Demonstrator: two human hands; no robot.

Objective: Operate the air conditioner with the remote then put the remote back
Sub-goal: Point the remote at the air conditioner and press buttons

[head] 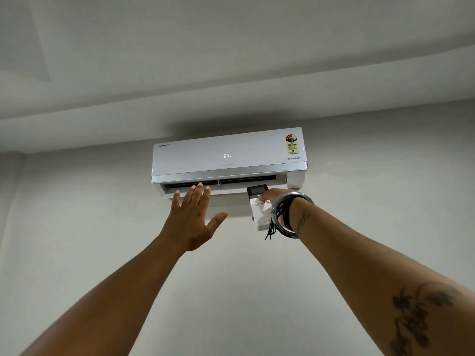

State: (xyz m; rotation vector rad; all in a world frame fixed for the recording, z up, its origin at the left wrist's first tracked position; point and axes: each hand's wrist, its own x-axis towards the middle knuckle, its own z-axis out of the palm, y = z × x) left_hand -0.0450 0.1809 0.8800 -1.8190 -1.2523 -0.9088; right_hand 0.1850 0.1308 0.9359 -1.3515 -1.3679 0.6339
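Tattooed right forearm (401,286) nearest lens; right hand (276,199) clamped on remote (259,206), aimed at wall-mounted air conditioner (228,155) showing 24. Left hand (192,222) spread, empty, below open vent (218,182), apparently testing airflow. Best: keep remote pointed at unit, thumb steady.

Plain pale wall (372,214), stepped white ceiling (231,47), shadowed ledge where they meet.
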